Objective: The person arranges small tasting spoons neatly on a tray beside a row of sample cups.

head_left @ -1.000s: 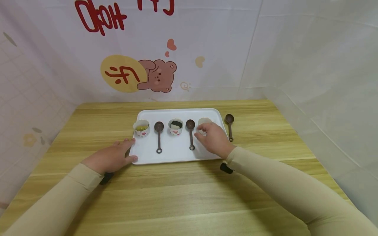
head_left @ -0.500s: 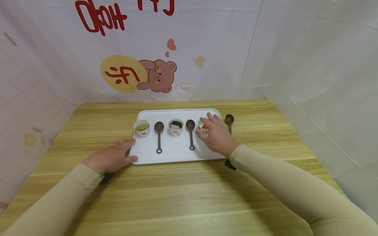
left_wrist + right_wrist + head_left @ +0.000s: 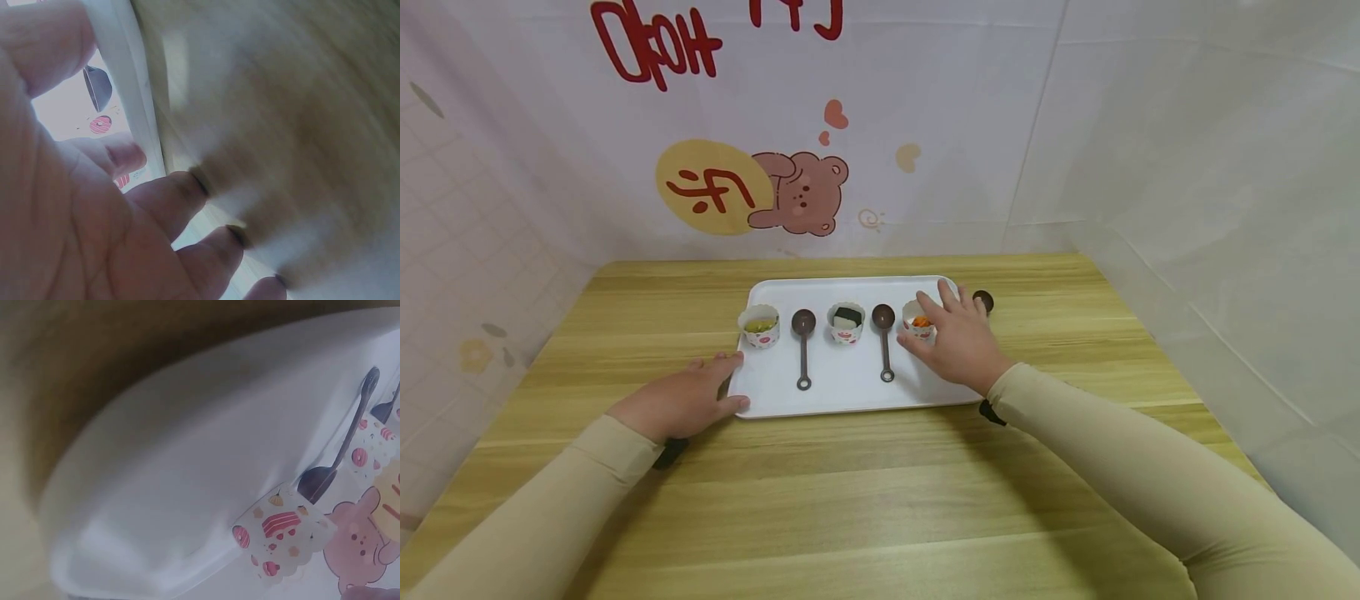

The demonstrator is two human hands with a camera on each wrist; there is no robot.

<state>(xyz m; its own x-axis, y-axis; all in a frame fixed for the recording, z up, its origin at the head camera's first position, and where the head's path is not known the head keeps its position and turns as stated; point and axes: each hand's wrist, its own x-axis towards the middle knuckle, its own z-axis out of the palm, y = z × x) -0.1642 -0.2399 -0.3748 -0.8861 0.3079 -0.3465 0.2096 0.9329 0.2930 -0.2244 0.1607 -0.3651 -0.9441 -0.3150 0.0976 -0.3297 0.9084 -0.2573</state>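
while the left hand [image 3: 685,398] lies straight-fingered at the edge of one white tray [image 3: 842,367], to its right come a first cup [image 3: 764,337] of yellow-green food [image 3: 762,325], a first spoon [image 3: 803,323], a second cup [image 3: 846,335] of white-and-dark food [image 3: 847,317], a second spoon [image 3: 883,317] and a third cup [image 3: 920,331] of orange food [image 3: 921,322]. this last sits just left of the right hand [image 3: 958,337], whose fingers are spread, relaxed; beyond it, a third spoon [image 3: 984,299]. since a second ago the right hand has shifted rightward, baring the orange food; the left hand is unmoved.
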